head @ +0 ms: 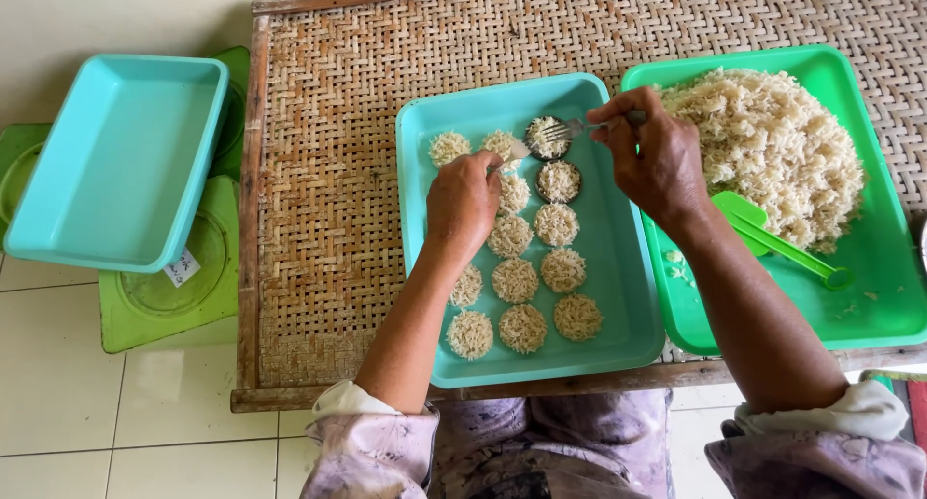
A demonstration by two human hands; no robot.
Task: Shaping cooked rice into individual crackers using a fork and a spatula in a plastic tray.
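Observation:
My right hand (657, 156) grips a metal fork (565, 129) whose tines press into pale shredded food inside a small dark round mould (547, 138). My left hand (462, 202) holds a spoon (510, 157) beside that mould, at the far end of a turquoise tray (618, 267). Several round flat patties (526, 267) of the same pale food lie in two rows on this tray. A second dark-rimmed patty (558, 180) sits just below the mould.
A green tray (869, 306) on the right holds a heap of the shredded food (772, 152) and green plastic tongs (772, 234). Both trays rest on a woven rattan table (328, 171). An empty turquoise tray (116, 161) sits on green stools (164, 306) to the left, over a tiled floor.

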